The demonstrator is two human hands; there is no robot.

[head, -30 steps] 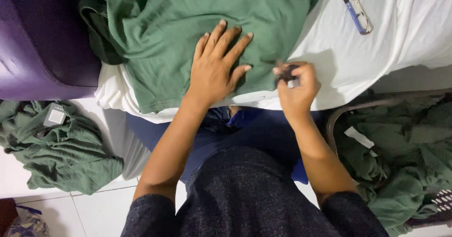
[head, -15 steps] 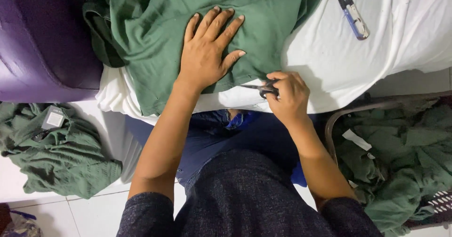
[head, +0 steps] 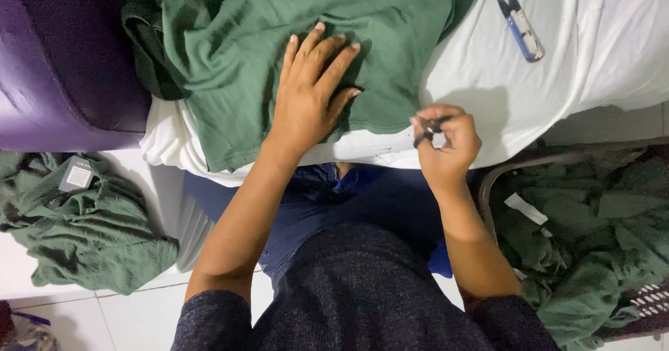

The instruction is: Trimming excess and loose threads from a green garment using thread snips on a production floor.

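A green garment (head: 279, 37) lies spread over a white cloth (head: 557, 79) on the work surface. My left hand (head: 310, 89) rests flat on the garment, fingers apart, pressing it down. Just to the right of the garment's lower edge, my right hand (head: 446, 142) is closed around small dark scissors (head: 428, 131), of which only the handle loops show. Blue-handled thread snips (head: 519, 27) lie loose on the white cloth at the upper right, away from both hands.
A purple cushion (head: 63, 65) sits at the left. A pile of green garments (head: 77, 218) with a tag lies on the tiled floor at lower left. More green garments fill a dark-rimmed basket (head: 585, 232) at lower right.
My left hand has stayed flat on the garment. My right hand has drawn back from the garment's edge, with the scissors now folded into it.
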